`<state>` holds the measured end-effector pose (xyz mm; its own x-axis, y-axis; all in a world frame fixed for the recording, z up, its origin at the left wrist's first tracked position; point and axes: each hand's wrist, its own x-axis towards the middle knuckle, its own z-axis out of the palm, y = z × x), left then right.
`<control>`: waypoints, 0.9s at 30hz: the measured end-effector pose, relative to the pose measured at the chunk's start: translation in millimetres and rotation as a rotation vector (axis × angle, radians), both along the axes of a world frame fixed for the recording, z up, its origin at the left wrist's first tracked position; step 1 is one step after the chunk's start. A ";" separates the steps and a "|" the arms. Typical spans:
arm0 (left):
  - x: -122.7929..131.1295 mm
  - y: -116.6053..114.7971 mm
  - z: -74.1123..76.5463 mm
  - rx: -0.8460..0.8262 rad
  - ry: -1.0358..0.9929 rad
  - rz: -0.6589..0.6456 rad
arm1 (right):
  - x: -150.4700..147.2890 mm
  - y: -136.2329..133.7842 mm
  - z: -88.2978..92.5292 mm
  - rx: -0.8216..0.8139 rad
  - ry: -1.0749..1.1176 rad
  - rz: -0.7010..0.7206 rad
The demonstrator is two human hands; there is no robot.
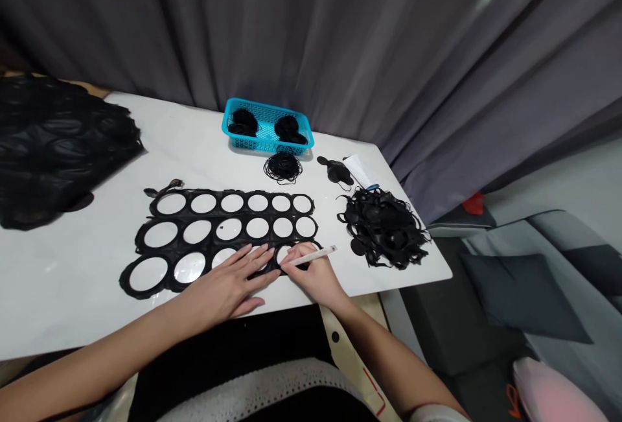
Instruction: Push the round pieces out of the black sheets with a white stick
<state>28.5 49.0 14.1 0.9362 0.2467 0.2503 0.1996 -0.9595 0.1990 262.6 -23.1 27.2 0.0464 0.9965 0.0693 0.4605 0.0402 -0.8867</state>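
Note:
A black sheet (214,242) with rows of round holes lies on the white table. Spread flat over its front row is my left hand (232,286), pressing down with the fingers apart and holding nothing. My right hand (313,274) pinches a slim white pen-like tool (315,255) just right of the left fingertips. Its rear end points up to the right; the working tip is hidden by my fingers, so I cannot tell whether it is a knife or a pen. Both hands rest at the sheet's front right part.
A blue basket (268,147) holds black ring bundles; another bundle (283,166) lies before it. Black scraps (386,227) are heaped at the right, near black discs (339,172) and a white paper (358,169). Stacked black sheets (63,143) cover the table's (72,279) left. A curtain hangs behind.

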 end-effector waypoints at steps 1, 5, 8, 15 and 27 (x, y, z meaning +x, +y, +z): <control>0.0 -0.1 -0.3 0.002 0.000 0.002 | -0.6 -0.7 -0.2 0.002 0.006 -0.007; -0.1 -0.7 -1.4 0.003 -0.005 0.005 | -2.9 -2.8 0.0 0.017 0.003 -0.011; -0.1 -1.0 -1.5 0.015 0.007 0.004 | -3.2 -4.3 1.9 0.036 -0.021 0.001; -1.8 -1.1 -1.3 -0.020 0.002 0.025 | -6.9 -14.9 -2.6 0.195 -0.222 0.096; -3.0 0.6 -0.1 -0.013 -0.002 0.033 | 53.8 59.8 13.8 0.202 -0.219 -0.370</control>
<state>25.5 49.6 14.1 0.9270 0.2810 0.2485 0.2311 -0.9496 0.2116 316.4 36.7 41.0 0.3587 0.8811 0.3083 0.6521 -0.0002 -0.7581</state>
